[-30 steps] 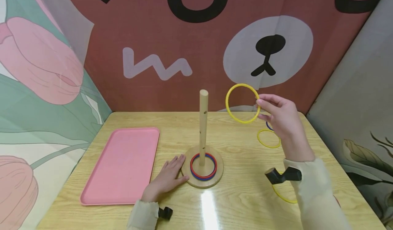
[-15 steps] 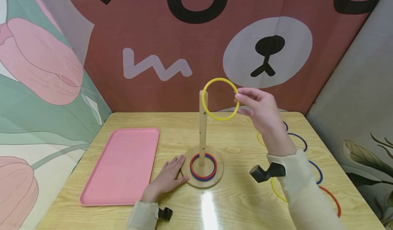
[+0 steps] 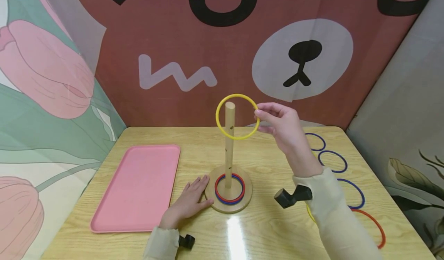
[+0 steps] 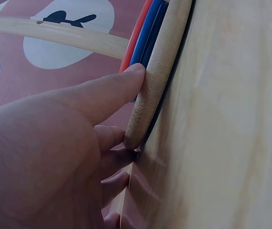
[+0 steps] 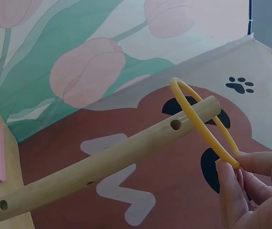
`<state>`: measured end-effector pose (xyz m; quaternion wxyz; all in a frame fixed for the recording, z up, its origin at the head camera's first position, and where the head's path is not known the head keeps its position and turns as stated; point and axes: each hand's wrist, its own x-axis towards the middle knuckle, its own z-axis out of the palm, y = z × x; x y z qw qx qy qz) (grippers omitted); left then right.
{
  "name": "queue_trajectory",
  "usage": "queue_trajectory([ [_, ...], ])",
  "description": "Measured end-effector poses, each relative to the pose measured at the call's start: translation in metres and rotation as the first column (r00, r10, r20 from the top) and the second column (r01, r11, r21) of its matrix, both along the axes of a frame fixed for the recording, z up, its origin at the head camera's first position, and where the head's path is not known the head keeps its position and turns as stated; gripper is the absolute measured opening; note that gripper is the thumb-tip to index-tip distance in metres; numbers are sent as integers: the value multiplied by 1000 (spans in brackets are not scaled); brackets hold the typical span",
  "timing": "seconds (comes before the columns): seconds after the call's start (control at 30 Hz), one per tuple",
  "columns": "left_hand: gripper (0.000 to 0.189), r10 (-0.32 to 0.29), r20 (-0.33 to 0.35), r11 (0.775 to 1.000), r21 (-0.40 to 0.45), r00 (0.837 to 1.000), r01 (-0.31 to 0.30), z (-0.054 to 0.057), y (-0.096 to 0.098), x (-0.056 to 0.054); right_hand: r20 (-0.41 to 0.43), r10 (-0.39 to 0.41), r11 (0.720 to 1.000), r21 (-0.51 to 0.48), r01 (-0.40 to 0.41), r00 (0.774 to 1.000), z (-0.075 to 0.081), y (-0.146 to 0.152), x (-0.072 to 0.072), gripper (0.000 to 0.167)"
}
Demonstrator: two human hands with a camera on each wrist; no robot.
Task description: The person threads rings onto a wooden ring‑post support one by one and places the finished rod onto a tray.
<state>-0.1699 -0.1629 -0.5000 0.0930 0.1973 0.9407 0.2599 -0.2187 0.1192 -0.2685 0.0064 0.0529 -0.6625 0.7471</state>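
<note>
A wooden post [image 3: 229, 152] rises from a round wooden base [image 3: 248, 194]. My right hand [image 3: 286, 130] pinches a yellow ring [image 3: 217, 117] by its right side between thumb and fingers. The right wrist view shows the tip of the post [image 5: 207, 109] passing through the tilted yellow ring [image 5: 200, 125]. Around the foot of the post lie a red ring [image 4: 135, 38] and blue rings [image 4: 149, 33], stacked on the base. My left hand [image 3: 189, 202] rests at the left edge of the base, thumb touching its rim [image 4: 150, 93] and fingers extended alongside.
A pink tray [image 3: 138, 186] lies on the left of the wooden table [image 3: 270, 229]. To the right are several loose rings: blue rings [image 3: 346, 165], a red ring [image 3: 381, 229] and yellow ones partly hidden by the right arm. A printed cloth [image 3: 173, 109] hangs behind the table.
My right hand has carried the yellow ring leftward from beside the post to around its tip, lowering it slightly in the last half second. My left hand has stayed put.
</note>
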Motion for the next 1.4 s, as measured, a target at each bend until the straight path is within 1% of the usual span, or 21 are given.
queue_trajectory([
  [0.07, 80, 1, 1, 1000, 1, 1000, -1, 0, 0, 0, 12, 1, 1000, 11, -2, 1000, -4, 0, 0, 18],
  [0.13, 80, 1, 0, 1000, 3, 1000, -1, 0, 0, 0, 26, -2, 1000, 21, 1, 1000, -8, -1, -1, 19],
  [0.3, 80, 2, 0, 1000, 7, 1000, -2, 1, 0, 1, 49, -4, 999, 39, 2, 999, -20, -1, -2, 10],
  [0.47, 79, 4, 1, 1000, 2, 1000, -4, 1, 0, 1, 60, 13, 999, 49, -16, 998, -31, -2, -1, 15],
  [0.67, 79, 3, -4, 1000, 4, 1000, -3, 1, 0, 1, 95, 32, 996, 76, -39, 995, -45, -3, 0, 13],
  [0.77, 79, 1, -4, 1000, 2, 1000, -1, 1, 0, 1, 117, 37, 995, 87, -47, 992, -53, -4, 1, 19],
  [0.9, 80, -2, -3, 1000, -4, 1000, 2, 0, 0, 1, 141, 55, 993, 97, -69, 989, -65, -5, 3, 29],
  [1.0, 80, -4, -5, 1000, -6, 1000, 4, 0, 0, 0, 156, 71, 992, 97, -87, 985, -76, -5, 3, 32],
  [1.1, 80, -5, -5, 1000, -5, 1000, 5, 1, 0, 0, 171, 81, 991, 93, -98, 982, -87, -7, 2, 33],
  [1.4, 79, -4, 0, 1000, -2, 1000, 4, 2, 0, 1, 222, 119, 980, 130, -150, 968, -119, -10, -2, 33],
])
